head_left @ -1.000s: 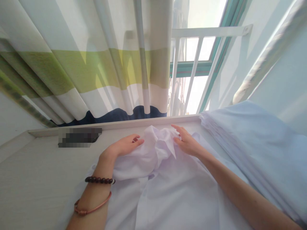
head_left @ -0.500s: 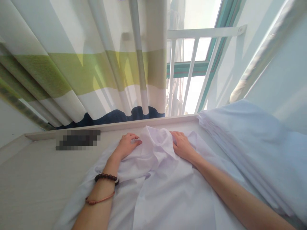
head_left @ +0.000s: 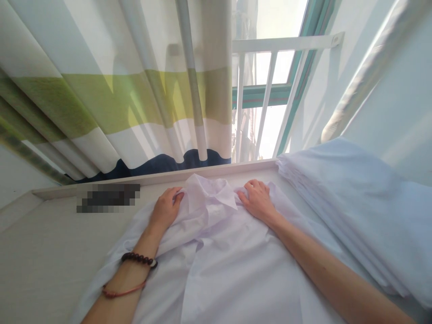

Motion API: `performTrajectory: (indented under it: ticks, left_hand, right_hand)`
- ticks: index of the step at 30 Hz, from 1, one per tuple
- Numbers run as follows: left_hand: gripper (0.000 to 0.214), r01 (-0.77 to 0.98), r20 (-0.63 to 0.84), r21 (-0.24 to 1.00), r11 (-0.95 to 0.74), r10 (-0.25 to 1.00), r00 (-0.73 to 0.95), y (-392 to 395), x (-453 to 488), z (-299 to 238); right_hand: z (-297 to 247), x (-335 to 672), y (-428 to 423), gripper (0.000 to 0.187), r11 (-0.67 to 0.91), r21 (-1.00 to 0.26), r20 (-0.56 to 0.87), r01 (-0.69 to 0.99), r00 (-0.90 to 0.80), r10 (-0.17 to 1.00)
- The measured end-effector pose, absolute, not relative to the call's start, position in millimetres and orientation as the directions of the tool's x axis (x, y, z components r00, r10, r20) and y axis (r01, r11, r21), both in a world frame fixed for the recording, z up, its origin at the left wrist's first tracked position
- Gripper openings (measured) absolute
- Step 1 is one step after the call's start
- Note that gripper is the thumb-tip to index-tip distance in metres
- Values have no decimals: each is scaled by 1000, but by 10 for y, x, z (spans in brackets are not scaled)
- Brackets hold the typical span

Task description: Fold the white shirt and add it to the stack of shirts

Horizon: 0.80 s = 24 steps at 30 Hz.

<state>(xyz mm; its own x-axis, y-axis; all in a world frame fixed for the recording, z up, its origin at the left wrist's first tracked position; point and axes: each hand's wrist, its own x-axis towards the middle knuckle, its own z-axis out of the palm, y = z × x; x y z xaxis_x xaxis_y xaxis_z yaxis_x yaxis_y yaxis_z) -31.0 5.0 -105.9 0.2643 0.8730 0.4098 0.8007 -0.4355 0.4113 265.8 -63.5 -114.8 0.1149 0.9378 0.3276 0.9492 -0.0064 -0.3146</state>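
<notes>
A white collared shirt (head_left: 219,261) lies front up across the surface before me, its collar (head_left: 211,189) at the far end. To the left of the collar, my left hand (head_left: 167,207) is closed, pinching the shirt's shoulder cloth between thumb and fingers. My right hand (head_left: 258,198) grips the cloth on the other side of the collar, its fingers curled over the shoulder. The fabric is slightly wrinkled between the two hands. A dark bead bracelet (head_left: 138,258) and a thin reddish-brown band sit on my left forearm.
A stack of folded white cloth (head_left: 354,202) lies at the right. The pale wooden surface (head_left: 40,261) has a raised edge (head_left: 155,179) at the back, with a pixelated dark object (head_left: 110,197) near it. Beyond hang a striped curtain (head_left: 135,99) and a white railing (head_left: 286,43).
My left hand has moved left and closed on the shoulder cloth. The right hand has shifted right and curled into the cloth. The collar has moved left and spread flatter.
</notes>
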Motion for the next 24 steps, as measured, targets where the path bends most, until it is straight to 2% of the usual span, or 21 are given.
performTrajectory:
  ticks: [5, 10, 13, 16, 20, 24]
  left_hand:
    - [38, 866, 608, 242, -438, 764, 217, 256, -404, -1133]
    - [35, 884, 697, 222, -411, 701, 151, 360, -492, -1098]
    - [34, 860, 727, 261, -439, 676, 124, 374, -497, -1083]
    - [33, 820, 733, 352, -452, 678, 58, 367, -479, -1073]
    - [31, 775, 673, 492, -396, 738, -50, 353, -448, -1054]
    - [31, 766, 596, 536, -353, 801, -48, 344, -406, -1028]
  right_hand:
    - [-1149, 2621, -500, 26, -57, -274, 280, 960, 136, 950]
    - [-1123, 2544, -261, 28, -92, -294, 265, 951, 174, 948]
    - [-1118, 2532, -170, 28, -105, -315, 258, 943, 191, 947]
    - [-1116, 2559, -143, 29, -105, -342, 250, 934, 198, 948]
    - [-1101, 2599, -146, 30, -79, -357, 243, 931, 174, 954]
    - [-1090, 2602, -128, 36, -52, -324, 235, 945, 134, 963]
